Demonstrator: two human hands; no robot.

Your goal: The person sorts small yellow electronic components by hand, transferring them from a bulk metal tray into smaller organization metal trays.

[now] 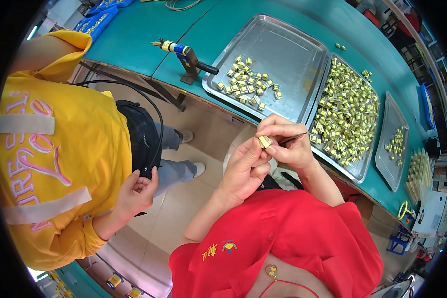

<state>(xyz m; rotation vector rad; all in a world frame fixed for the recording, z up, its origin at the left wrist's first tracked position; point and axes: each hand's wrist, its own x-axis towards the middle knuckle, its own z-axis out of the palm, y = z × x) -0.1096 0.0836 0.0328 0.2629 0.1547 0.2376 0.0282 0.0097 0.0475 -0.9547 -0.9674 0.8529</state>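
Observation:
In front of my chest, my left hand (pixel 247 166) pinches a small yellow-taped transformer (pixel 264 142) between thumb and fingertips. My right hand (pixel 292 149) meets it from the other side, its fingertips at the same part. A thin dark pointed tool (pixel 296 136), perhaps tweezers, lies in the right fingers and sticks out to the right; its working end is hidden. Just beyond my hands is a large metal tray (pixel 283 47) with a scattered group of such transformers (pixel 248 82). To its right, a second metal tray (pixel 358 174) is heaped with many more (pixel 345 109).
A smaller tray (pixel 388 149) with some transformers stands at the right. A clamp-like fixture with a black handle (pixel 206 67) sits at the green table's (pixel 129 47) near edge. At my left stands a person in a yellow top (pixel 74 159), one hand (pixel 134 193) near a black bag.

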